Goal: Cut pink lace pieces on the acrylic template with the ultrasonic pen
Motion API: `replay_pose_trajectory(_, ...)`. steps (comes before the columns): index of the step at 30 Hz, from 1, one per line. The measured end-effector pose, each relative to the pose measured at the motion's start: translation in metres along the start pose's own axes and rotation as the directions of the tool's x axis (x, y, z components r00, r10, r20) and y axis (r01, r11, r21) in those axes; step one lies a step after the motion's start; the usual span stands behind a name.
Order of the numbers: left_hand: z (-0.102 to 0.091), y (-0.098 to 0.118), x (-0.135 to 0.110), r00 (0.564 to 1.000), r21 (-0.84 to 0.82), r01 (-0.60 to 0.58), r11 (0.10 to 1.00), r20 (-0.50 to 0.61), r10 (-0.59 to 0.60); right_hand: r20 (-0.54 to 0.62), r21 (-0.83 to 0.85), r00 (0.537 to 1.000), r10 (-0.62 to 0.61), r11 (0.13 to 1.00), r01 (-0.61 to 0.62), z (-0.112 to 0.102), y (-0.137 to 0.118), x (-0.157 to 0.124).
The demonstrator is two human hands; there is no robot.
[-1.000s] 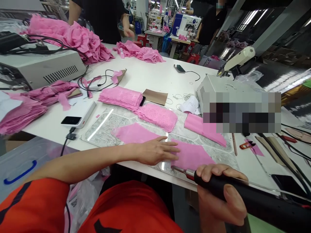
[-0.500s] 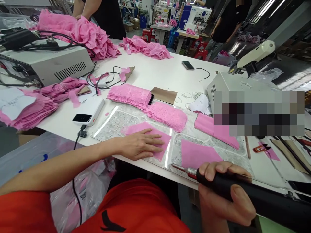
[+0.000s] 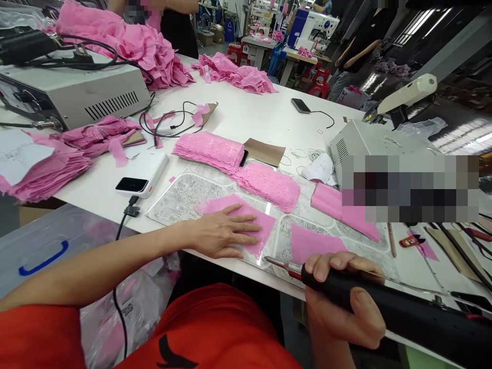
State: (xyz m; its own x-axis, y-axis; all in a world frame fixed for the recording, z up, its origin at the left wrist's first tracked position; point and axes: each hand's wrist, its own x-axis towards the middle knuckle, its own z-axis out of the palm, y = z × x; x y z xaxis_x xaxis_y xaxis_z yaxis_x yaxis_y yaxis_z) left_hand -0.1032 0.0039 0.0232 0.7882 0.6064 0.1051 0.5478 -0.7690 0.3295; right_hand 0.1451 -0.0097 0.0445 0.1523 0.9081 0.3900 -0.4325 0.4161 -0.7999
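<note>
My left hand (image 3: 223, 233) lies flat, fingers stretched out, on a pink fabric piece (image 3: 249, 215) that rests on a clear patterned plate (image 3: 180, 195) at the table's front edge. My right hand (image 3: 342, 302) is wrapped round the black handle of a hot cutting tool (image 3: 384, 302); its thin metal tip (image 3: 277, 263) hovers at the plate's front edge between the two pieces. A second pink fabric piece (image 3: 311, 243) lies on the plate just right of the tip.
Two pink lace stacks (image 3: 209, 148) (image 3: 269, 184) and a folded pink piece (image 3: 338, 207) lie behind the plate. A white power bank (image 3: 144, 177), grey control boxes (image 3: 77, 95) (image 3: 369, 141), cables and pink fabric heaps (image 3: 126, 43) crowd the table. Other people stand at the far side.
My left hand slid the pink piece leftward, apart from the second piece, and now rests on it. The tool tip came a little to the left along the plate's front edge.
</note>
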Motion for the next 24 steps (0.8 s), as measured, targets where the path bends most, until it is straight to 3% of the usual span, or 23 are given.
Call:
replay_pose_trajectory(6,0.0018,-0.0001,-0.0006,0.998,-0.006,-0.028,1.0,-0.056,0.028,0.029,0.0,1.0,-0.005,1.0,0.005,0.0013,0.0026,-0.001)
replay_pose_trajectory(24,0.0066,-0.0006,-0.0029,0.996,0.0,-0.018,1.0,-0.083,0.018,0.091,0.0,0.996,-0.003,1.0,0.003,0.0085,0.0076,-0.0025)
